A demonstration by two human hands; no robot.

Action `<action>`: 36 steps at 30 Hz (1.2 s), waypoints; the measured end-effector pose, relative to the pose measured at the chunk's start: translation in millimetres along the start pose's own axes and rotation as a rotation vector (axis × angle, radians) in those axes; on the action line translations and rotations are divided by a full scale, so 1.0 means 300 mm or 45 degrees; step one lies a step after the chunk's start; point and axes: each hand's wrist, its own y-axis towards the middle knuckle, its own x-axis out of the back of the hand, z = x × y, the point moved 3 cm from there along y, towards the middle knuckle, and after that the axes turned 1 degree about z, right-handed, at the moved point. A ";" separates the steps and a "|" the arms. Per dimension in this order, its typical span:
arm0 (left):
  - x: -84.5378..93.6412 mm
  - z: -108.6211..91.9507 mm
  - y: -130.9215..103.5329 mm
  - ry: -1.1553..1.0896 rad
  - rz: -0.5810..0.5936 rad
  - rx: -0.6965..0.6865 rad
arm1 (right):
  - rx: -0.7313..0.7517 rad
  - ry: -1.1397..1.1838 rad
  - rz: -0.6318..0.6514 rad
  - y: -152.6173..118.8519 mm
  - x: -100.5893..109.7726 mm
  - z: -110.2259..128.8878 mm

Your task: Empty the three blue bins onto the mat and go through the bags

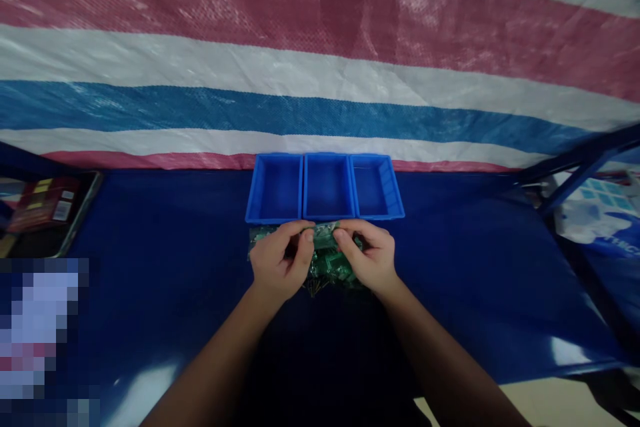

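Note:
Between my two hands is a small clear plastic packet with green on it point(325, 233). My left hand point(281, 259) pinches its left end between thumb and fingers, and my right hand point(369, 255) pinches the right end. Under and around them lies a pile of similar green packets point(333, 265), partly hidden by my hands. Several thin brass-coloured pieces like screws point(314, 288) lie at the pile's near side. Just beyond my hands stand three blue bins side by side: a left bin point(275, 221), a middle bin point(329, 217) and a right bin point(394, 183).
The blue table point(165, 240) runs up to a striped plastic sheet point(320, 113) at the back. A tray with a red box point(45, 203) stands at far left. Blue metal frame bars point(570, 180) and a white-and-blue bag point(595, 213) are at the right.

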 end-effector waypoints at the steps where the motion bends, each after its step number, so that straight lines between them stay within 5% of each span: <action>1: 0.000 -0.005 0.001 -0.001 0.002 -0.021 | -0.011 0.005 0.003 -0.002 0.000 -0.004; 13: -0.001 -0.014 -0.003 0.005 -0.013 -0.089 | -0.067 0.093 0.057 -0.012 -0.002 -0.017; 24: -0.008 0.002 -0.017 -0.255 0.019 -0.137 | 0.101 0.118 0.006 0.000 0.014 0.022; 36: -0.045 0.035 -0.038 -0.109 0.092 0.200 | 0.134 -0.148 0.078 0.014 -0.020 0.038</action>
